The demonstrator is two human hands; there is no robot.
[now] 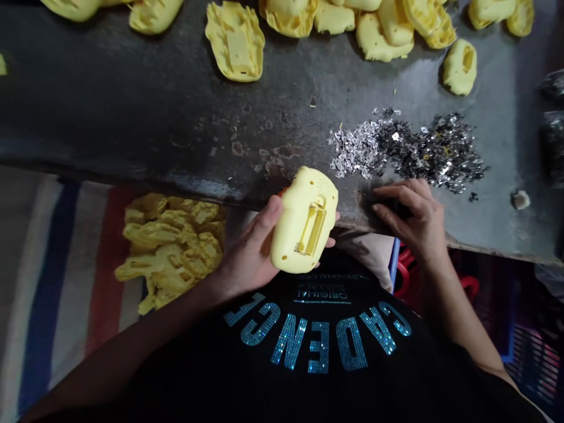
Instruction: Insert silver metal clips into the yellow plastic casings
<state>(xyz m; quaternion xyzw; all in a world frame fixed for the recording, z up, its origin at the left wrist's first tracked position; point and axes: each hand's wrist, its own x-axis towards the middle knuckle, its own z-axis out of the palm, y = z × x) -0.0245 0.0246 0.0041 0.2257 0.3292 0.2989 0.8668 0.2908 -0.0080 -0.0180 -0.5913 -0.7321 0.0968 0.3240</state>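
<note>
My left hand (253,249) is wrapped round a yellow plastic shell (305,220) and holds it just off the near edge of the dark worktable (132,111). The shell's inner side faces up and shows a rectangular slot. My right hand (412,214) rests on the table edge to the right, fingers curled and pinched together beside a heap of small shiny metal clips (409,150). Whether a clip sits between those fingers I cannot make out.
More yellow shells (235,41) lie along the far side of the table. A pile of yellow shells (170,247) fills a striped sack (57,247) at lower left. A red and blue crate (484,294) sits under the table at right.
</note>
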